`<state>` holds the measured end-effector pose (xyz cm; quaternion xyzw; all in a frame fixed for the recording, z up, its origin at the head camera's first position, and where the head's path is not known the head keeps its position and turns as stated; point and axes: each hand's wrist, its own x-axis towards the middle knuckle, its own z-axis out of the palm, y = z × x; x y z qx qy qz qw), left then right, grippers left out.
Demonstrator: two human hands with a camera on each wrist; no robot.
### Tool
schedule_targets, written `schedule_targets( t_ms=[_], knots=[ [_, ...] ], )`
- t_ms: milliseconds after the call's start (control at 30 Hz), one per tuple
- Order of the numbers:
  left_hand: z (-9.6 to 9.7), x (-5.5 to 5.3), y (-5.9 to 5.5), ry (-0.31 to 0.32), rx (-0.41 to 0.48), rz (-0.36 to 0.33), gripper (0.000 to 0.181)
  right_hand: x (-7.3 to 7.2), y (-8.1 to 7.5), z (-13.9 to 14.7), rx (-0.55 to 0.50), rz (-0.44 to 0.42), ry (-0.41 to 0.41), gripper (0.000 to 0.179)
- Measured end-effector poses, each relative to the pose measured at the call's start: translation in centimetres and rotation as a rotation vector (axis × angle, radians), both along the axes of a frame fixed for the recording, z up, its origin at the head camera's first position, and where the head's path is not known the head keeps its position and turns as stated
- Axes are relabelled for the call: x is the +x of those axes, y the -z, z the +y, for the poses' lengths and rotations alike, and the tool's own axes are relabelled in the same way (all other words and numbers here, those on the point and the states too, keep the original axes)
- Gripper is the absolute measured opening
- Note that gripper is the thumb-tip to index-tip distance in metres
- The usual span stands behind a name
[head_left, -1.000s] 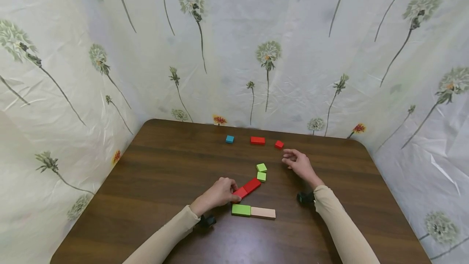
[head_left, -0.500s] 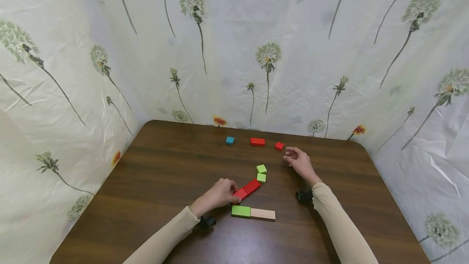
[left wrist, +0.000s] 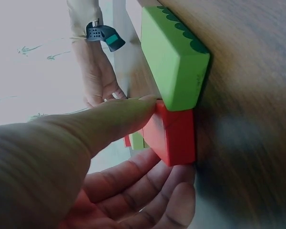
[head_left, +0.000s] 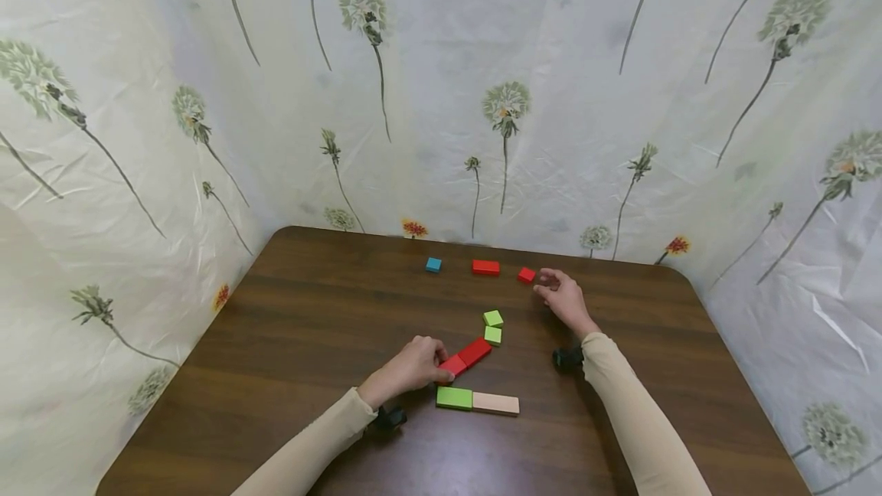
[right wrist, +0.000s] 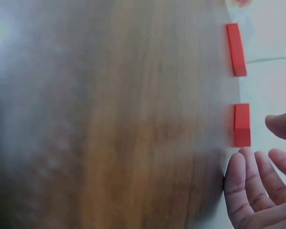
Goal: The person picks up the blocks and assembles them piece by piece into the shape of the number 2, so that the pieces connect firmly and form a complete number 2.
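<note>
My left hand holds the near red block between thumb and fingers, as the left wrist view also shows with the red block. That block lies end to end with another red block, set at a slant. Close to my left thumb is a green block joined end to end with a plain wooden block. At the back right, my right hand hovers beside a small red block. In the right wrist view its fingers are apart from the small red block, holding nothing.
Two small light green blocks lie in a line beyond the slanted red pair. Along the back of the brown table are a longer red block and a small blue block. A flowered curtain stands behind the table.
My right hand has moved farther back, closer to the small red block. My left hand and the blocks have stayed in place.
</note>
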<state>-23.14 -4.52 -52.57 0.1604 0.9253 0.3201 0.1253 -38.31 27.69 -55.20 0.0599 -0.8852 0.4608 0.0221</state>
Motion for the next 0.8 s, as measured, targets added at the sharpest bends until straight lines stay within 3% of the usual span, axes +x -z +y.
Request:
schedule_targets(
  t_ms=[400, 800],
  knots=[
    [-0.1, -0.1, 0.0, 0.002, 0.007, 0.0, 0.025, -0.7, -0.2, -0.1, -0.011, -0.012, -0.004, 0.048],
    [0.0, 0.0, 0.1, 0.003, 0.013, 0.004, 0.025, -1.5, 0.1, -0.7, 0.077, -0.005, 0.012, 0.05]
  ],
)
